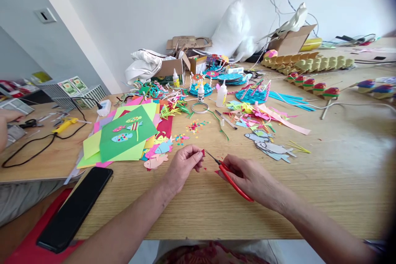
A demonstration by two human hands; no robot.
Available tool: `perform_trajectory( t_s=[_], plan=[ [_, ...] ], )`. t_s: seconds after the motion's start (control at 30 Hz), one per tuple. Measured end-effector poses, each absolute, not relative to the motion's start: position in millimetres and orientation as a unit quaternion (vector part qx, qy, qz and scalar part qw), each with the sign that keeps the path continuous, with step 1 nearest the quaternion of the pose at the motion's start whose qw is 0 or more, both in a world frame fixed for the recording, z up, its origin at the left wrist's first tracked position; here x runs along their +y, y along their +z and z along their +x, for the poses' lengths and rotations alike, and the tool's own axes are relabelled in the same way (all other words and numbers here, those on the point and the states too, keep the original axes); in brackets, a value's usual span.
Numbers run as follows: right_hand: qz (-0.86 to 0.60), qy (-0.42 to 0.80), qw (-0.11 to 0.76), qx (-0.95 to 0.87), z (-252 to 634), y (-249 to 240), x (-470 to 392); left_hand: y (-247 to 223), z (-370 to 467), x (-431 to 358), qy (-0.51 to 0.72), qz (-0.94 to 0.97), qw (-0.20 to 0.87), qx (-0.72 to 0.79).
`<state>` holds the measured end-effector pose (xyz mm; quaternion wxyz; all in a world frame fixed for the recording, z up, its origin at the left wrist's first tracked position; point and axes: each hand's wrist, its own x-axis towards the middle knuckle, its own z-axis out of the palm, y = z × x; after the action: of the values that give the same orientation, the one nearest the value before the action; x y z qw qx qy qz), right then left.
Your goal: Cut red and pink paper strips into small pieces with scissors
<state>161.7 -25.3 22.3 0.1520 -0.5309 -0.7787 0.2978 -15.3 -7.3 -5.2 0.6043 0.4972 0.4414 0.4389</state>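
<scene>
Between the thumb and fingers of my left hand (188,158) is a small red paper piece (203,153). My right hand (247,175) is wrapped round red-handled scissors (234,185), whose thin blades point at the paper and lie just right of it. Small red scraps (205,169) are on the table below my hands. Left of my left hand lie paper fish (156,161) in pink, blue and yellow. Beyond my hands is a scatter of tiny coloured paper dots (195,126). Grey-blue paper fish (272,148) lie past my right hand.
Coloured paper sheets (105,144) are stacked at left, with decorated fish on the green one. A black phone (77,206) lies at the front left. Glue bottles (222,94), a tape ring (200,108) and a pen (226,120) stand or lie mid-table. Egg cartons (324,64) sit back right.
</scene>
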Motion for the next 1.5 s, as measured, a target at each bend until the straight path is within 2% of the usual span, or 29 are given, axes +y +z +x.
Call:
perform_trajectory(
  t_s=[0.33, 1.27, 1.5],
  plan=[
    [-0.527, 0.300, 0.134, -0.784, 158, 19, -25, -4, -14, -7, 0.419, 0.520, 0.596, 0.446],
    [-0.519, 0.320, 0.153, -0.778, 160, 11, -21, -5, -16, -6, 0.403, 0.502, 0.618, 0.452],
    [-0.528, 0.344, 0.214, -0.747, 159, 16, -11, -12, -18, -2, 0.376, 0.564, 0.580, 0.453]
  ],
)
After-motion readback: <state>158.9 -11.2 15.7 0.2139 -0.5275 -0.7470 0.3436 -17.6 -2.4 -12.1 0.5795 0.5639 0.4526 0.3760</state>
